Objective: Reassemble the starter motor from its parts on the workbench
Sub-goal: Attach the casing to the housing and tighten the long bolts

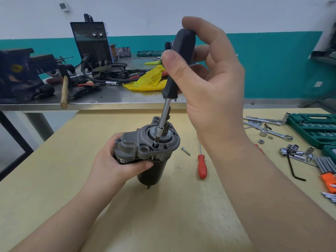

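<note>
We have a single view, from a wide-angle camera worn on the person's head. It looks forward and down over the wooden table [127, 206], close enough that both forearms enter from the bottom edge and fill much of the frame. Beyond the near table we see a steel table [112, 99] and the teal-and-white wall [272, 66]. Straight lines bow toward the frame's edges.

Pretty bright, even overhead light with only soft shadows under the starter motor [151, 151] on the workbench [163, 206], wide-angle bending at the edges, and the top right corner is smeared with blur.
</note>
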Demonstrator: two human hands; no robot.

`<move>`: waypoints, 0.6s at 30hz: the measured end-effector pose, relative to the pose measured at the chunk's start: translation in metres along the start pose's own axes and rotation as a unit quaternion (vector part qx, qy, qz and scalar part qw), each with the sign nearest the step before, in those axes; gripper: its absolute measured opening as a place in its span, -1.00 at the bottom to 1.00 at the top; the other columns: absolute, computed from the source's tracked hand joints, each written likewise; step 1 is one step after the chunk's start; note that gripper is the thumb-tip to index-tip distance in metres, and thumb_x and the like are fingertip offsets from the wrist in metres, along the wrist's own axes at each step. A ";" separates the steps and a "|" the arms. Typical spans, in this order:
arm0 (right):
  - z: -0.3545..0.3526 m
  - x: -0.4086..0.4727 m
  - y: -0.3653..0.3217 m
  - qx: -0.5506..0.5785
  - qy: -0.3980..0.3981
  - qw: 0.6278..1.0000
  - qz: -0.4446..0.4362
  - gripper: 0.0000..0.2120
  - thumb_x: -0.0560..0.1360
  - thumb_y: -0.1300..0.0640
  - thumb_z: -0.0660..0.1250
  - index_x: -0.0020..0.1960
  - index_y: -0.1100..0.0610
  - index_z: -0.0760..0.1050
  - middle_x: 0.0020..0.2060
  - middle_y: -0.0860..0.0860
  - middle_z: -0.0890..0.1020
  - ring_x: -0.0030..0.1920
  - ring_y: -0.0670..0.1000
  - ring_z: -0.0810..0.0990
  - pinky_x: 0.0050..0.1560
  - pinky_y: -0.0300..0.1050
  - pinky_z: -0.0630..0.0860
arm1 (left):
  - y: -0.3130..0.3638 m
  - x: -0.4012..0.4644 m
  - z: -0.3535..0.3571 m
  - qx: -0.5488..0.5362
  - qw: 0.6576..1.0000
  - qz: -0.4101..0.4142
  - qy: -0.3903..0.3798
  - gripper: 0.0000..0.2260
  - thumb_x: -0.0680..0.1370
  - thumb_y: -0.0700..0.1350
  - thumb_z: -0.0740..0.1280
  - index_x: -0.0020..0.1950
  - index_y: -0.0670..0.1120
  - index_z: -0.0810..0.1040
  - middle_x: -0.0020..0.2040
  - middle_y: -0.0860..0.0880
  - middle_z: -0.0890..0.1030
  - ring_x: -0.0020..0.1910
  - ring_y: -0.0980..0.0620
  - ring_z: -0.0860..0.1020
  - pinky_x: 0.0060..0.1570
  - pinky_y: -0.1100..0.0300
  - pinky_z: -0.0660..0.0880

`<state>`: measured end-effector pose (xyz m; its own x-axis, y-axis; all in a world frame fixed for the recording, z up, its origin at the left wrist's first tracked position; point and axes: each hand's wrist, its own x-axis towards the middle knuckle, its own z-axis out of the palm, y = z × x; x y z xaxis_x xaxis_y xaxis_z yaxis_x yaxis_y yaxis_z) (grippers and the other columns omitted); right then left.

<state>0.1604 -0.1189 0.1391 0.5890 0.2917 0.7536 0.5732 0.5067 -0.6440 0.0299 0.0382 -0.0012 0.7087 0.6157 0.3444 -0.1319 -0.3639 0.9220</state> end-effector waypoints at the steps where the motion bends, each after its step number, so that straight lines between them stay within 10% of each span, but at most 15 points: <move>1: 0.000 0.000 0.000 0.022 -0.001 1.000 0.009 -0.69 0.64 0.19 0.43 0.36 0.09 0.52 -0.04 0.17 0.64 -0.03 0.23 0.69 -0.09 0.13 0.74 | 0.000 0.000 0.000 0.000 1.000 0.000 0.000 -0.39 0.12 0.08 0.70 0.14 0.31 0.66 0.12 0.09 0.77 0.09 0.11 0.74 0.06 0.03 0.60; 9: 0.001 -0.001 0.000 0.006 -0.004 1.000 -0.001 -0.58 0.61 0.23 0.46 0.44 0.12 0.49 -0.02 0.14 0.65 -0.14 0.19 0.69 -0.15 0.02 0.74 | -0.001 0.000 -0.001 -0.003 1.000 -0.001 -0.001 -0.38 0.13 0.08 0.71 0.16 0.30 0.66 0.14 0.09 0.76 0.10 0.11 0.74 0.07 0.01 0.61; 14: 0.000 -0.001 0.002 0.060 -0.010 0.998 0.035 -0.61 0.70 0.23 0.28 0.52 0.16 0.47 0.08 0.22 0.65 0.02 0.32 0.66 0.06 0.30 0.69 | -0.002 0.000 -0.002 -0.006 1.000 -0.001 -0.002 -0.37 0.14 0.08 0.72 0.17 0.27 0.66 0.15 0.06 0.76 0.12 0.06 0.74 0.10 -0.02 0.61; 18: -0.001 -0.001 0.001 0.044 -0.008 0.998 0.031 -0.59 0.66 0.28 0.36 0.49 0.15 0.44 0.08 0.14 0.70 -0.09 0.10 0.75 -0.08 0.04 0.74 | -0.002 0.000 -0.002 -0.007 1.000 -0.001 -0.005 -0.38 0.14 0.06 0.72 0.17 0.28 0.66 0.15 0.06 0.76 0.13 0.07 0.74 0.10 -0.03 0.62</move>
<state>0.1609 -0.1194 0.1379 0.6122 0.3379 0.7148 0.4826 0.5565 -0.6763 0.0290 0.0402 -0.0022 0.7163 0.6089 0.3408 -0.1407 -0.3524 0.9252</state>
